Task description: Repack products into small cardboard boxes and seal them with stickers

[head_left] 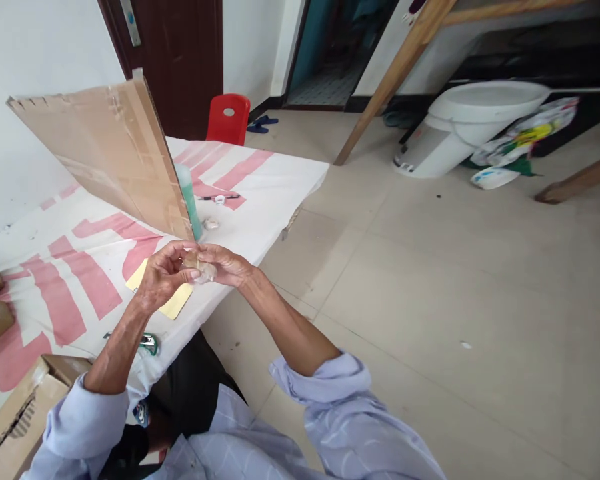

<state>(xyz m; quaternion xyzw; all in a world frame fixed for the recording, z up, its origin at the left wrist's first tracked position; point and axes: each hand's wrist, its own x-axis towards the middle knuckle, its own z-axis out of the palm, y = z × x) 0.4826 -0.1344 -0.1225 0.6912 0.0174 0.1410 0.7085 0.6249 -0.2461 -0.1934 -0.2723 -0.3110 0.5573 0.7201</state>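
Note:
Near the table's front edge, my left hand [163, 277] and my right hand [227, 265] meet around a small crumpled bundle of clear plastic [205, 270] with something brownish at its top. The fingers of both hands pinch it, the left from one side and the right from the other. What the plastic wraps cannot be made out. Beneath my left hand lies a yellow paper [177, 303] on the white and pink cloth. Behind the hands stands a large cardboard sheet [115, 147], with a green bottle-like object [189, 203] beside it.
A green-handled tool [149, 343] lies by my left forearm. Cardboard boxes [40, 400] stand at lower left. A pen and a small white roll [220, 199] rest farther back. Beyond the table are a red chair [229, 119], a white bucket [455, 127] and wooden legs [395, 80].

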